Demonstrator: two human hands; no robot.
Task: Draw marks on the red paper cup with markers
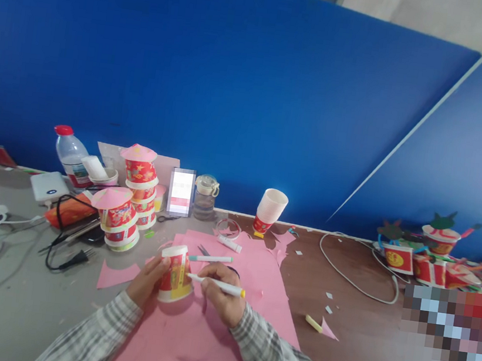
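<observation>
My left hand (149,280) is wrapped round the left side of a red and gold paper cup (175,275), which stands upside down over a sheet of pink paper (219,343). In my right hand (223,294) is a white marker pen (227,287) with a yellow end. Its tip meets or nearly meets the right side of the cup. Just behind lies a second marker (213,258) with a teal end, next to scissors (202,250) partly hidden by it and my hand. A white cap-like tube (229,244) rests farther back on the paper.
Stacked paper-cup towers with pink cone tops (142,173) stand left of the paper, near a black cable (59,239) and a water bottle (70,149). A glass jar (205,199) and stacked white cups (273,202) stand by the blue partition (236,85). Decorated cups (397,258) crowd the right.
</observation>
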